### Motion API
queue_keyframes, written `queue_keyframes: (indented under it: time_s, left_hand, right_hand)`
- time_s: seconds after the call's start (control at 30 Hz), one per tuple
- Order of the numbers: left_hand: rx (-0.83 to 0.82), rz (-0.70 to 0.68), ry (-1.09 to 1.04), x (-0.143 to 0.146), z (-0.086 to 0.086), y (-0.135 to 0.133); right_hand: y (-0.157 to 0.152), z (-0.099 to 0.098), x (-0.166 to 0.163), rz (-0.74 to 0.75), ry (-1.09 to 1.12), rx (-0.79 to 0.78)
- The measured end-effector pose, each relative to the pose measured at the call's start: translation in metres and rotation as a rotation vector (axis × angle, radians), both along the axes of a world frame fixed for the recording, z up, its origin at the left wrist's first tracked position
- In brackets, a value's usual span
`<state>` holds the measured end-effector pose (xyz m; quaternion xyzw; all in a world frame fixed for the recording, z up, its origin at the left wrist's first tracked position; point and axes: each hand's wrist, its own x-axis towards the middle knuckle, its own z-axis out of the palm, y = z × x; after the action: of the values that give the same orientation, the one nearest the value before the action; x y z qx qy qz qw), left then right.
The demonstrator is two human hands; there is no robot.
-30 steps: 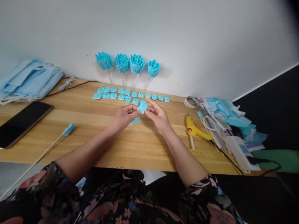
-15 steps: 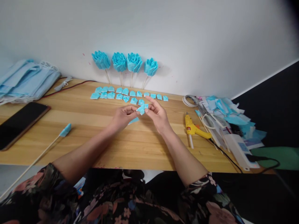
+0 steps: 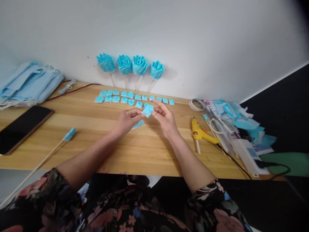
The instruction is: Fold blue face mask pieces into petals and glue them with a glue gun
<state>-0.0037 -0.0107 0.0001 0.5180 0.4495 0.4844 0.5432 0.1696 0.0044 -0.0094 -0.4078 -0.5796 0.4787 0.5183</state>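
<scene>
A small folded piece of light-blue fabric (image 3: pixel 147 111) is held up between both hands over the middle of the table. My left hand (image 3: pixel 127 121) pinches its left edge with thumb and fingers. On its right edge, my right hand (image 3: pixel 165 118) grips with thumb and bent fingers, the index finger raised. Below the left fingertips lies a flat blue fabric piece (image 3: pixel 138 124). Behind the hands, folded blue petals (image 3: pixel 124 100) lie in two rows. Several blue fabric roses (image 3: pixel 140 65) on thin sticks lean against the wall.
A stack of face masks (image 3: pixel 31 83) and a phone (image 3: pixel 23 129) lie at left, near a stick with a blue tip (image 3: pixel 69 134). At right are a yellow glue gun (image 3: pixel 200 132), a tape roll (image 3: pixel 197 104), scissors (image 3: pixel 217 125), a power strip (image 3: pixel 246 156) and fabric scraps (image 3: pixel 243 116).
The held fabric has gone from a creased, pointed shape to a flatter, wider one as the fingers shifted slightly. The camera view has moved a little; other things stay put.
</scene>
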Motion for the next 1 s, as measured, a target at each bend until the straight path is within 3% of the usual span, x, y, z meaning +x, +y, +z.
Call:
queue_keyframes:
  time_s: [0.4, 0.67, 0.83, 1.0]
  left_hand:
    - [0.063, -0.058, 0.073, -0.001, -0.005, 0.000]
    - [0.193, -0.070, 0.293, 0.001, -0.004, -0.005]
    - [0.104, -0.057, 0.190, -0.002, -0.002, -0.002]
    - [0.004, 0.037, 0.022, -0.005, 0.002, 0.000]
  right_hand:
    - [-0.001, 0.002, 0.000, 0.093, -0.043, 0.004]
    - [-0.003, -0.001, -0.003, 0.081, -0.089, 0.026]
    - [0.002, 0.001, 0.006, 0.017, 0.128, -0.008]
    - [0.004, 0.000, 0.008, -0.033, 0.051, -0.053]
